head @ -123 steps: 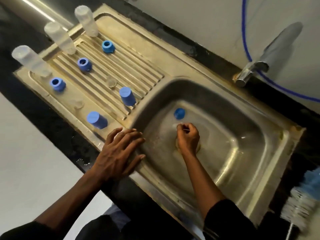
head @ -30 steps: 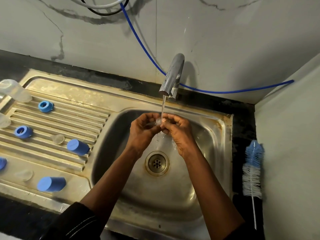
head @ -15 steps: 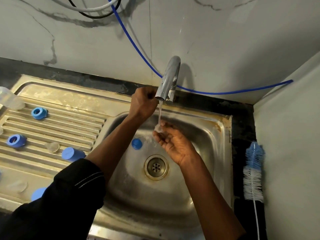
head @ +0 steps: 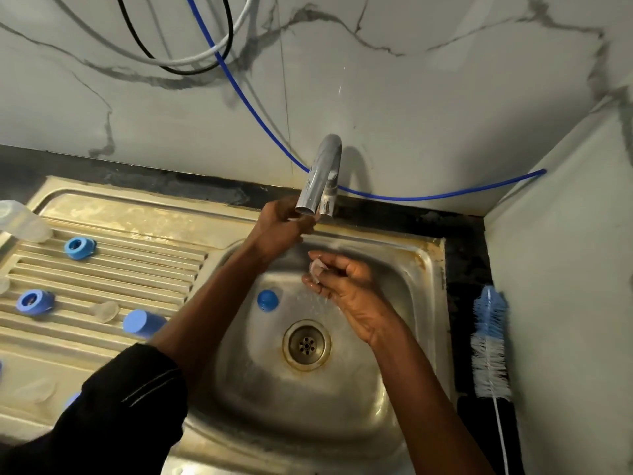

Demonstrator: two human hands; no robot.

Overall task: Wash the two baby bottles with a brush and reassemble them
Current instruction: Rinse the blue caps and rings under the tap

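Teat (head: pixel 317 269), clear, pinched by right hand (head: pixel 346 289) over sink (head: pixel 394 354) basin below tap (head: pixel 322 173), left hand (head: pixel 279 228) up behind tap, grip impossible to tell, blue cap (head: pixel 268 299) lying in basin beside left forearm.

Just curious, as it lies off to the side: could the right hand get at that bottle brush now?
Probably yes: the bottle brush lies uncovered right of the sink, nothing between. But the right hand holds a clear teat, so it would need to free its fingers first.
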